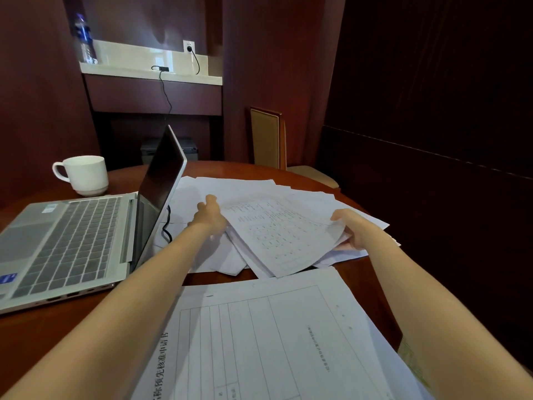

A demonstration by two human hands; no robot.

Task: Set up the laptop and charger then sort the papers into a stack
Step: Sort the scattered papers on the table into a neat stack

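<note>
Grip check: held top printed sheet (pixel 282 235) by both edges, left hand (pixel 210 215) and right hand (pixel 357 229) each clamped on it, raised over loose papers (pixel 230 186) spread on table (pixel 288 168), right of open laptop (pixel 72 235). Saw charger cable (pixel 165 226) behind screen.

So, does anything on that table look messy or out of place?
Yes. The papers are fanned across the table at crooked angles, overlapping rather than stacked. The right hand holds a skewed bundle of them.

Place: an office or meeting room
Signs: wood-panelled walls (pixel 274 82), round tabletop (pixel 230 169), padded chair (pixel 266 137) — open laptop (pixel 72 241), printed papers (pixel 282 235)
</note>
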